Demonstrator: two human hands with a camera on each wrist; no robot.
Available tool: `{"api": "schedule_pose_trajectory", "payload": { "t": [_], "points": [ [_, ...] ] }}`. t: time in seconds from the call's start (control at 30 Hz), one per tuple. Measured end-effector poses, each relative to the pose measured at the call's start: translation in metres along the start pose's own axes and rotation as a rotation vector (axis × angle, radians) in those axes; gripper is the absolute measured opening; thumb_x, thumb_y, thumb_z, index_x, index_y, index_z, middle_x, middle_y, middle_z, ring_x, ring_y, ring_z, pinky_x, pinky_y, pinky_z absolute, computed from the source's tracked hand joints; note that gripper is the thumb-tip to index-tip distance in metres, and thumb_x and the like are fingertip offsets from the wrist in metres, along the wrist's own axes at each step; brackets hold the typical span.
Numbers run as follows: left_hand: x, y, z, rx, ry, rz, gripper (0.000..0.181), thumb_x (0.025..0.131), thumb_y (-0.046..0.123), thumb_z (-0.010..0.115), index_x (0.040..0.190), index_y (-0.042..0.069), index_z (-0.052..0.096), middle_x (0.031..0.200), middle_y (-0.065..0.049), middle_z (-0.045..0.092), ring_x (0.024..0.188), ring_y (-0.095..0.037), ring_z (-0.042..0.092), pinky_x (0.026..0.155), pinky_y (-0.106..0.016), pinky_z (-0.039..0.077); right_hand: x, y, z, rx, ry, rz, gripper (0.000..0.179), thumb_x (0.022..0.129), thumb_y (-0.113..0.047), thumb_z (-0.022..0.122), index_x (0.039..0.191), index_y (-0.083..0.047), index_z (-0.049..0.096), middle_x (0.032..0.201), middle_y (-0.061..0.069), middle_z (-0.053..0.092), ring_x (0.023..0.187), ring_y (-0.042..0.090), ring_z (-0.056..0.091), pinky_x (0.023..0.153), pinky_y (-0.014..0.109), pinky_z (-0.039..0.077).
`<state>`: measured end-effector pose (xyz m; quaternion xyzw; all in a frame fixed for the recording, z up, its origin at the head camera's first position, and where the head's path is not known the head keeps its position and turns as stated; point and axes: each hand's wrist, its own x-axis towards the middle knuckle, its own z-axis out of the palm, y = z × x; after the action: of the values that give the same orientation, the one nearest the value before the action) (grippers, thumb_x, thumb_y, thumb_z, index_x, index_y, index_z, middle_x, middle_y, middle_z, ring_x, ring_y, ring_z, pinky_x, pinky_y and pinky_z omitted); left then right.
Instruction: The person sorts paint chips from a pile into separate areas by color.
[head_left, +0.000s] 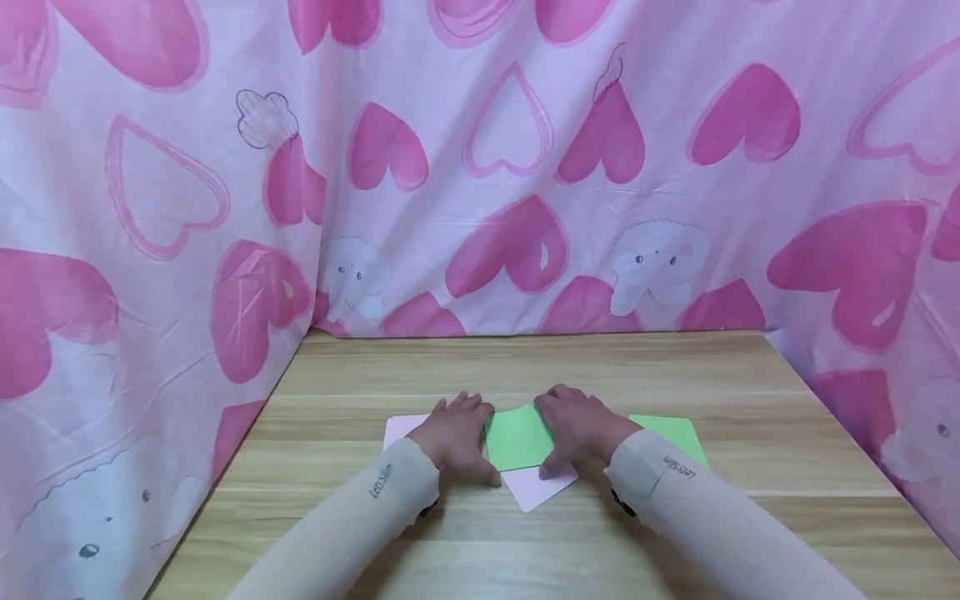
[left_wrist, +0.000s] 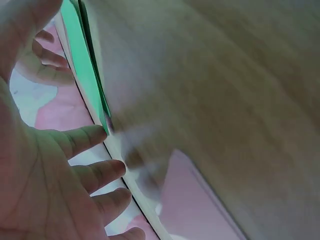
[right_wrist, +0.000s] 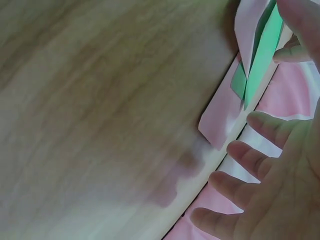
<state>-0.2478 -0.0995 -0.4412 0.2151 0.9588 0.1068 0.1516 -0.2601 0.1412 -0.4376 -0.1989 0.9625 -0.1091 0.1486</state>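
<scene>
Mid-table in the head view, a green sheet [head_left: 517, 440] with a bowed upper edge overlaps a pink sheet [head_left: 534, 487] turned cornerwise beneath it. My left hand [head_left: 455, 435] is at the green sheet's left side, thumb near its lower corner. On the other side, my right hand [head_left: 581, 427] has fingertips at the upper right corner and its thumb over the pink sheet. Both wrist views show straight, spread fingers. In the left wrist view the index fingertip [left_wrist: 97, 134] meets the green sheet's corner. The pink sheet [right_wrist: 246, 32] curves up beside the green one in the right wrist view.
A second pink sheet [head_left: 405, 427] lies partly behind my left hand. Another green sheet [head_left: 671, 433] lies beyond my right wrist. The wooden table [head_left: 480, 550] is bordered at the back and sides by a heart-patterned pink curtain [head_left: 502, 167].
</scene>
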Motion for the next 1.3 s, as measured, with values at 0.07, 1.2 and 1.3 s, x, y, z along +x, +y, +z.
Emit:
{"api": "schedule_pose_trajectory", "payload": {
  "t": [0.07,1.2,1.3],
  "points": [
    [0.0,0.003,0.0,0.015,-0.009,-0.01,0.11,0.068,0.062,0.09,0.157,0.014,0.047,0.167,-0.011,0.041,0.16,-0.036,0.027,0.129,-0.06,0.02,0.0,0.0,0.001,-0.001,0.001,-0.005,0.11,0.06,-0.05,0.101,0.151,-0.011,0.052,0.148,0.01,0.052,0.135,0.032,0.05,0.117,0.063,0.039],
    [0.014,0.002,0.0,-0.004,-0.038,-0.036,0.108,0.068,0.056,0.092,0.156,0.014,0.045,0.169,-0.01,0.037,0.162,-0.034,0.023,0.13,-0.058,0.02,0.01,-0.001,0.001,0.019,-0.028,0.027,0.104,0.062,-0.047,0.099,0.148,-0.011,0.052,0.145,0.006,0.052,0.121,0.025,0.052,0.107,0.048,0.05],
    [0.014,0.001,0.0,-0.003,-0.038,-0.035,0.109,0.069,0.058,0.091,0.157,0.013,0.044,0.17,-0.01,0.036,0.162,-0.034,0.023,0.13,-0.058,0.019,0.01,-0.001,0.001,0.029,-0.022,0.022,0.103,0.061,-0.046,0.1,0.145,-0.01,0.054,0.14,0.006,0.053,0.117,0.024,0.053,0.106,0.047,0.05]
  ]
}}
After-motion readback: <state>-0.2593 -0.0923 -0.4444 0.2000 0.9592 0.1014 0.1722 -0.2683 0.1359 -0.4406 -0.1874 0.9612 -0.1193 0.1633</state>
